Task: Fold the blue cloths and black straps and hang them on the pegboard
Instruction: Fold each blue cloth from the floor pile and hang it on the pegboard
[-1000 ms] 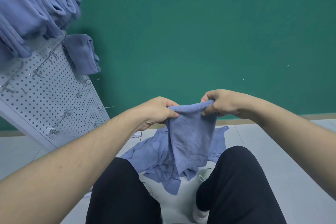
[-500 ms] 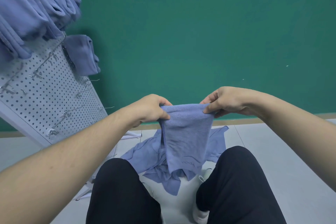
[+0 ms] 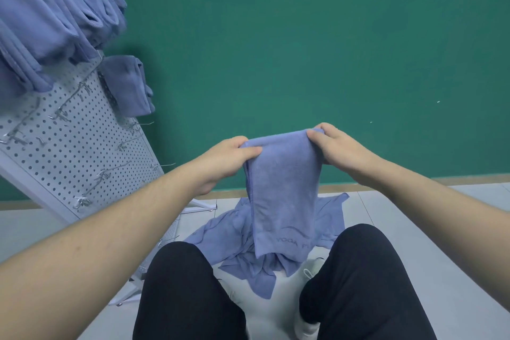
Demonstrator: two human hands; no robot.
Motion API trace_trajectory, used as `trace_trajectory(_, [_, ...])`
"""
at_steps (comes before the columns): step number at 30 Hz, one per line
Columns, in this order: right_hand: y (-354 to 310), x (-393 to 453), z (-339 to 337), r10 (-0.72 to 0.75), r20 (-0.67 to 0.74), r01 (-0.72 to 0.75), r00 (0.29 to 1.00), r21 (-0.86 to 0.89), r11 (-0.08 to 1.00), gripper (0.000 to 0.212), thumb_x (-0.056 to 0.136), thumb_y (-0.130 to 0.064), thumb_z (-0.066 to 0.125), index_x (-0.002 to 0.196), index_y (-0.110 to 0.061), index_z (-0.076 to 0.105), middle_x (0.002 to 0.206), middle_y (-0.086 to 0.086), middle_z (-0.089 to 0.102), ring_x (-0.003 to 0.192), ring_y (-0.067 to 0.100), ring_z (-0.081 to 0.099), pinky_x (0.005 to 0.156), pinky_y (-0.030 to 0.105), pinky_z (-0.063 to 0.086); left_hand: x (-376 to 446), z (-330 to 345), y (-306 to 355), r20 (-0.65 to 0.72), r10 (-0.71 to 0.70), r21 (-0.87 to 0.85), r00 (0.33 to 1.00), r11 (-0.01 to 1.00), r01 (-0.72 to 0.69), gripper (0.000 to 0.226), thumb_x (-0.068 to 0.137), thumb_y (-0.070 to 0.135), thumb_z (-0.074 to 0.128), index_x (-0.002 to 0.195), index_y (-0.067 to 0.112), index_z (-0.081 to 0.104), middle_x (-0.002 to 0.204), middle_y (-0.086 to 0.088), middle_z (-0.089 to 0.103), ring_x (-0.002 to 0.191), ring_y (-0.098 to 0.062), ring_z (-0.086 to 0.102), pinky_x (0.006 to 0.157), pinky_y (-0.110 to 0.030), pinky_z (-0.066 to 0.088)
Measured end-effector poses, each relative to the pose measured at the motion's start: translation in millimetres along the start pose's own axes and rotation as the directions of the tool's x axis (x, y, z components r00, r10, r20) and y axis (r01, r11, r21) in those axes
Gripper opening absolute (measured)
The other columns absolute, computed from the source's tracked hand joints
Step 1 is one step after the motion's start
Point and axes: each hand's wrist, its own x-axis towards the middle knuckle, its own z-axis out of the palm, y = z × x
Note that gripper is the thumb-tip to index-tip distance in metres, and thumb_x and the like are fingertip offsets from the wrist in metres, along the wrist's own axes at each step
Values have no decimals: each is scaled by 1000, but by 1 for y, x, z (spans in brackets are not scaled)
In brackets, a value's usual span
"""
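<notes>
The pale floor (image 3: 414, 229) carries a heap of blue cloths (image 3: 234, 232) between the person's knees. The pegboard's white stand (image 3: 129, 292) rests on it too, left of the heap.

Both forearms are seen bare from the lower corners of the view up to the wrists, with no sleeve, watch, band or ring shown on either. The left hand (image 3: 226, 159) and the right hand (image 3: 340, 150) are uncovered, without gloves. The legs are clothed in plain black trousers (image 3: 367, 281) of a smooth, matte fabric, with no pattern, seam marking or logo that can be made out. Between the knees white footwear is partly seen: a white shoe (image 3: 306, 326) with a rounded toe at the lower middle, and a white lace loop (image 3: 310, 273) just above it
</notes>
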Motion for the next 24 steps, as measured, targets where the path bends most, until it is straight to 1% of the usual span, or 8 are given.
trace_trajectory(2, [-3,-3,10,-6,-73,7,997,12,1000,34,103,-49,36,96,-20,51,90,-8,55,85,11,51,78,27,42,0,7,-2,-72,56,-127,996,990,-65,28,88,43,62,80,19,52,82,6,57,81,-14,53,96,-43,52])
trace_trajectory(4, [-6,-6,18,-13,-106,19,994,47,999,36,103,-54,37,98,-21,48,92,-10,53,81,3,50,69,24,36,-1,16,-1,-154,77,-169,985,980,-103,39,89,46,61,87,8,52,82,3,57,76,-16,51,78,-39,51])
trace_trajectory(6, [-9,-8,22,-24,-90,32,996,88,996,44,95,-61,52,107,-19,48,99,-10,56,86,1,54,69,25,39,-2,25,-1,-257,103,-154,961,977,-146,40,92,43,60,81,8,44,77,2,46,69,-15,40,66,-33,36])
trace_trajectory(8, [-13,-9,23,-34,-63,42,997,122,992,52,85,-53,72,112,-17,47,102,-7,60,89,6,59,69,27,45,-3,30,-1,-365,122,-126,923,976,-179,38,95,36,61,74,17,36,72,3,34,65,-13,29,59,-29,25])
trace_trajectory(12, [-11,-7,27,-78,-164,99,983,123,987,36,80,-29,79,93,-20,47,89,-7,60,78,12,57,68,31,49,-4,34,-3,-510,164,-152,844,949,-276,38,90,31,69,74,13,40,70,6,34,62,-10,29,54,-23,25])
trace_trajectory(15, [-11,-5,37,-126,-302,141,945,28,990,33,83,-27,73,75,-25,40,68,-11,51,64,13,46,60,32,40,-8,42,-4,-553,241,-78,798,938,-338,40,89,30,72,71,17,39,60,12,35,58,-9,30,54,-23,28])
trace_trajectory(18, [-14,-10,51,-136,-345,150,929,13,989,31,84,-29,65,71,-27,37,59,-13,46,60,14,43,60,34,38,-13,53,-2,-534,301,-3,790,934,-357,40,91,30,69,71,20,36,56,13,39,55,-10,32,52,-24,30])
trace_trajectory(24, [-24,-16,66,-61,-265,138,962,282,949,24,88,-30,66,79,-20,46,72,-8,49,64,11,44,61,28,38,-10,60,7,-553,241,-107,797,929,-355,28,93,20,65,77,16,42,66,10,40,54,-5,34,52,-18,33])
